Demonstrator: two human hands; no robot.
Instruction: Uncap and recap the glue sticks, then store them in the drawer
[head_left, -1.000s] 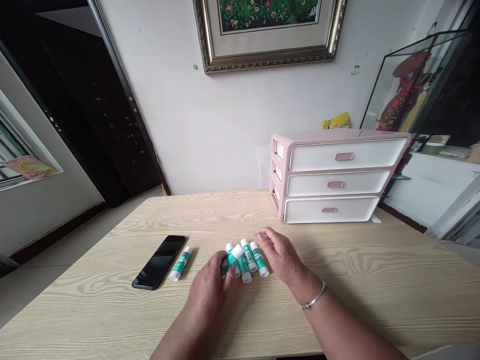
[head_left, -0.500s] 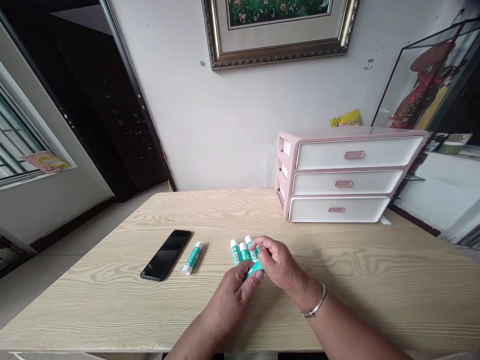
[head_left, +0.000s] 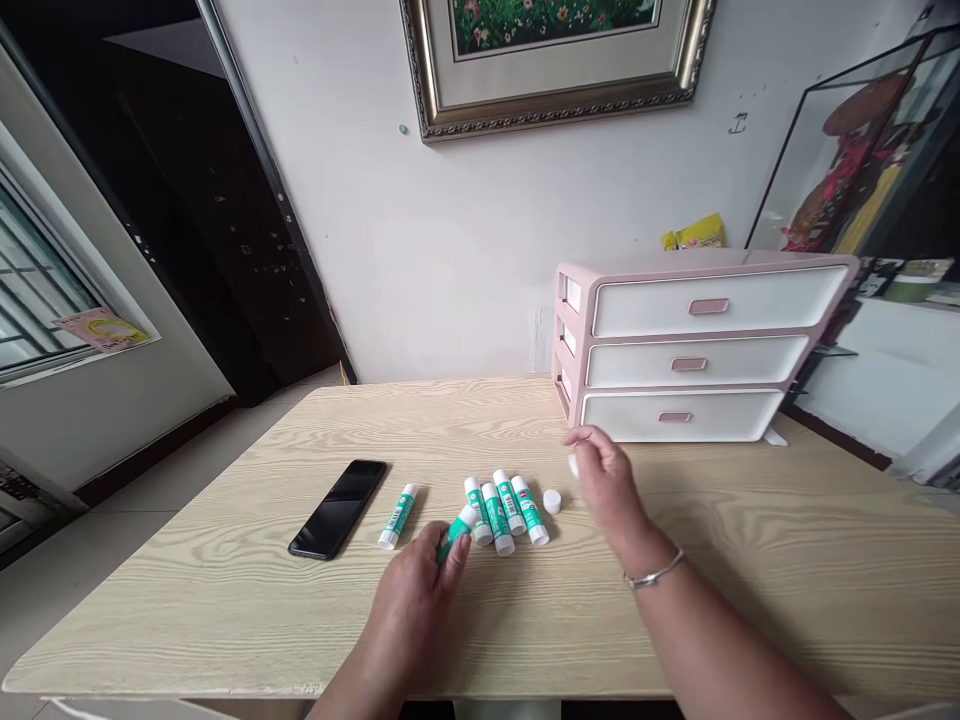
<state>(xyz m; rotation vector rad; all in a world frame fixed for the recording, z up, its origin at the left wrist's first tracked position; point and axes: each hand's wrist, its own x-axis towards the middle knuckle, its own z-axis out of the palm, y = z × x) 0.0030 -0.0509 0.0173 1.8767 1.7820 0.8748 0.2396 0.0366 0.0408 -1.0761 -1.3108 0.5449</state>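
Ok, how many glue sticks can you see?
6 glue sticks: one beside the phone, one in the left hand, four side by side on the table. None looks hidden.

We note a phone (head_left: 339,508) at the left of the table (head_left: 750,560), with a lone glue stick (head_left: 397,502) just to its right. Further right lies a row of glue sticks (head_left: 504,508), side by side, with a loose cap (head_left: 552,501) just right of them. In front of the row, a further glue stick (head_left: 456,532) sits in the left hand (head_left: 416,610). The right hand (head_left: 607,480) hovers right of the cap. Behind it, a drawer unit (head_left: 697,345) stands against the wall.

Soft daylight, sharp centre, warped edges
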